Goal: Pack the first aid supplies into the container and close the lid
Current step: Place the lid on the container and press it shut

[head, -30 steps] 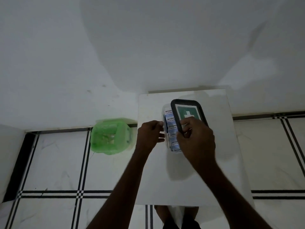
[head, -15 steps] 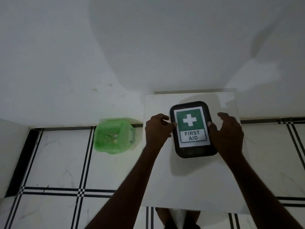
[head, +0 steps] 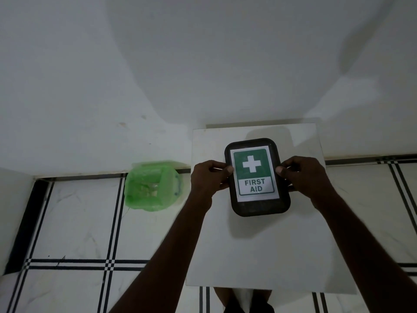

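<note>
A black-rimmed lid (head: pixel 257 206) with a green and white FIRST AID label lies flat over the container on the small white table (head: pixel 255 256). The container body and the supplies inside it are hidden under the lid. My left hand (head: pixel 208 178) grips the lid's left edge, thumb on top of the rim. My right hand (head: pixel 303 175) grips the right edge the same way, thumb pressing the rim.
A small bin lined with a green plastic bag (head: pixel 151 185) stands on the tiled floor left of the table, against the white wall. The floor has white tiles with black stripes. My legs show below the table's near edge.
The lid came down from tilted to flat over the container, covering the supplies. My right hand moved from the lid's top to its right edge, and both hands closed on the sides.
</note>
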Demonstrator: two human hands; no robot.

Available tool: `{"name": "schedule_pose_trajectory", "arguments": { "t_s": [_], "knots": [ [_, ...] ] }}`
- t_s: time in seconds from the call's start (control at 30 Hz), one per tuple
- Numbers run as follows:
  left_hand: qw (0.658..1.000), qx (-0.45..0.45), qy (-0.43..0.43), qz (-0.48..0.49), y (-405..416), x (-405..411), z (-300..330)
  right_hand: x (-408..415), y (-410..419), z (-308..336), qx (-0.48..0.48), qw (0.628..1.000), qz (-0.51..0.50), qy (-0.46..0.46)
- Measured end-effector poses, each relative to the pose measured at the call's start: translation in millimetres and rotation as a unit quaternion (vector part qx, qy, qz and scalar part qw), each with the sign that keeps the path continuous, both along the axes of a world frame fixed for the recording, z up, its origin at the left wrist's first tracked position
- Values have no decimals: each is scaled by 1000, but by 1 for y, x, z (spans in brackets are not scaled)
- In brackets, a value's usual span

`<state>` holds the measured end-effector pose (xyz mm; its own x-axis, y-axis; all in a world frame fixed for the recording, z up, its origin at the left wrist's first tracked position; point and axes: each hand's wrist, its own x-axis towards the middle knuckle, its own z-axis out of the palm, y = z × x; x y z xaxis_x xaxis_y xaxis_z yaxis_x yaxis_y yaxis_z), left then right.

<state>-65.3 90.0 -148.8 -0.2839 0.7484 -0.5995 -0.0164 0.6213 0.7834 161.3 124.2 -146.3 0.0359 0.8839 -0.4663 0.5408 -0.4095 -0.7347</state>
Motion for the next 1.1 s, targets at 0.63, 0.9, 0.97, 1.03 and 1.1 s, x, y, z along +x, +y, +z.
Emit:
{"name": "schedule_pose_trajectory", "arguments": {
  "t_s": [0.63,0.9,0.97,1.03,1.1],
  "knots": [
    [999,-26,29,-24,52,7,5,-22,65,3,-48,998,2,44],
    [994,-100,4,-39,69,6,5,-21,76,-10,-130,983,-50,121],
    [995,-88,28,-46,69,11,4,-23,77,-14,-128,982,-61,122],
    [994,-94,38,-44,71,12,6,-24,79,-16,-125,982,-77,116],
    [994,-106,13,-34,72,8,6,-23,78,-17,-122,981,-89,126]
  ]
}}
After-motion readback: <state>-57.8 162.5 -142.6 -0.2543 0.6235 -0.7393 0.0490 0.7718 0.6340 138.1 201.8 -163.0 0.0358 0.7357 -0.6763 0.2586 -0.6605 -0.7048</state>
